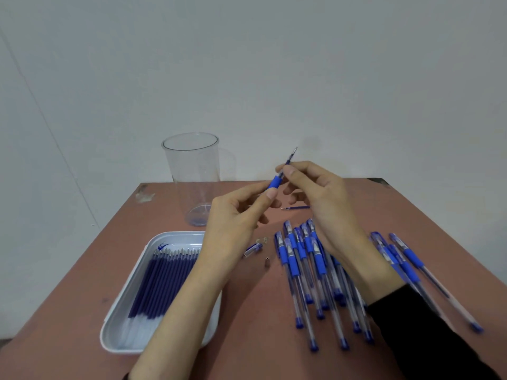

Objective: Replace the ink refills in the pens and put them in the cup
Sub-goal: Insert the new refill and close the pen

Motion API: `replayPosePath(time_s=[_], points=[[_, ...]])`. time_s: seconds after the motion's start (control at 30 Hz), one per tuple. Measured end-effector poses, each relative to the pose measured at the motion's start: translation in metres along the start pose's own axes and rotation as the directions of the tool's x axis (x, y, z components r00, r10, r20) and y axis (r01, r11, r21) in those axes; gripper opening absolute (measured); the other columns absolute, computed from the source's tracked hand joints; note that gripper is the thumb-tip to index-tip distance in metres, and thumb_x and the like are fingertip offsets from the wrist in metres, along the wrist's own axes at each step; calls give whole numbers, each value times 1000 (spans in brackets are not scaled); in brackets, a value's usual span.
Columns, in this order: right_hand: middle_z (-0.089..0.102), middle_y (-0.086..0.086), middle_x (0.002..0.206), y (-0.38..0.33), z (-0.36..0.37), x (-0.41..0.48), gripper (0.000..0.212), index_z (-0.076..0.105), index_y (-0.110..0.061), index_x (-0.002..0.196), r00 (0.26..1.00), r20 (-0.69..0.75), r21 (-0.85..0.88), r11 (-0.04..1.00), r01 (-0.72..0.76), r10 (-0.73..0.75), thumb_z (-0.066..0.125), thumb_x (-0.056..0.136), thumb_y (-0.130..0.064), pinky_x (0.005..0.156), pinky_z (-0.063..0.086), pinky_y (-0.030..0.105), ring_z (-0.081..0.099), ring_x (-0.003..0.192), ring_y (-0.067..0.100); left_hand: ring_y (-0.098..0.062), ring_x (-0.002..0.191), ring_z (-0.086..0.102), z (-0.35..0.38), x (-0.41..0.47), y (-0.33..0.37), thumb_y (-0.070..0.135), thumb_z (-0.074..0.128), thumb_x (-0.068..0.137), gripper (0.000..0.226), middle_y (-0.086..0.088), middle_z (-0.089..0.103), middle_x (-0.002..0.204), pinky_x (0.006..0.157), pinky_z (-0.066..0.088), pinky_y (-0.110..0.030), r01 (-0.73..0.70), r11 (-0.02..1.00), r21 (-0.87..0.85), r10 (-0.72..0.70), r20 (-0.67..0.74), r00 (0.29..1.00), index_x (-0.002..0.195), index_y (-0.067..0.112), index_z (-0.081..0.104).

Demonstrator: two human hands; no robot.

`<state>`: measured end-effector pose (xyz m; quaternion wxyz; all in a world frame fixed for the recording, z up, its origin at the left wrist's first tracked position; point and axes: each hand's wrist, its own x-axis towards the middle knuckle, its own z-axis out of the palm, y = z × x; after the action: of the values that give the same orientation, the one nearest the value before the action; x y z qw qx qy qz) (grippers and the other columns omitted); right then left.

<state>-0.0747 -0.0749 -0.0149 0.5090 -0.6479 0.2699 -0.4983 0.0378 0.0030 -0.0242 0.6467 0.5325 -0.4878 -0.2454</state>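
Left hand (236, 215) pinches the pen (275, 183) at its blue grip, right hand (323, 193) pinches the protruding refill (290, 157): keep both aligned, slide straight.

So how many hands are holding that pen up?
2. The left hand holds the pen just below its blue grip. The right hand pinches it just above the grip, under the tip. No other hand shows.
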Motion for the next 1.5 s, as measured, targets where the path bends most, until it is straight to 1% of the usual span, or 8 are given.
replayPosePath(time_s=[0.3,0.43,0.57,0.97,1.1,1.2,1.3,1.5], points=[[67,1,79,0,-4,2,15,73,-22,97,997,33,60,996,-69,67,59,93,-19,69,47,28,53,74,16,-7,58,53,-1,0,0,25,57,92,17,-1,73,81,55,45,-16,131,983,-128,-129,26,991,98,19,72],[69,-6,81,3,-13,2,10,72,-24,94,993,111,-303,953,-14,50,63,90,-22,69,46,21,59,74,7,-7,56,54,-4,1,3,23,55,93,19,1,72,79,54,45,-15,155,967,-202,-158,0,987,103,15,68],[66,-13,78,1,-21,-3,7,71,-27,80,918,355,-706,694,141,175,71,83,-33,64,38,14,54,70,-3,-5,55,54,-8,2,5,22,55,94,18,2,72,79,54,45,-14,155,963,-220,-168,-43,985,103,14,68],[64,-11,79,16,-5,-12,7,78,-20,85,765,581,-751,546,372,277,74,80,-25,68,42,15,54,77,3,-4,54,53,-9,1,6,21,55,94,17,3,71,78,54,45,-14,176,961,-213,-192,-57,980,104,14,68],[71,-5,72,6,-13,-5,5,77,-18,85,912,371,-628,770,108,174,72,83,-20,63,47,16,59,62,-1,-4,55,51,-10,2,4,22,61,90,15,3,71,76,55,44,-13,157,973,-166,-169,-61,984,101,17,70],[69,5,72,-1,-23,3,8,72,-9,91,986,109,-101,988,-117,127,64,88,-9,66,50,20,60,68,10,2,56,52,-9,1,4,21,65,87,16,3,71,73,56,42,-10,115,992,-47,-116,-33,993,101,18,72],[68,6,73,-5,-28,6,11,67,-5,93,988,61,229,961,-154,144,57,91,-6,67,52,22,60,68,13,5,55,54,-6,-1,5,18,66,86,15,5,70,71,55,40,-7,79,995,56,-80,18,997,100,20,72],[69,5,72,-5,-28,7,12,68,-5,91,986,100,215,965,-150,131,56,91,-4,68,53,23,62,68,13,4,56,54,-4,-1,3,20,67,86,15,7,71,70,55,40,-7,73,991,112,-79,48,996,97,27,72]])
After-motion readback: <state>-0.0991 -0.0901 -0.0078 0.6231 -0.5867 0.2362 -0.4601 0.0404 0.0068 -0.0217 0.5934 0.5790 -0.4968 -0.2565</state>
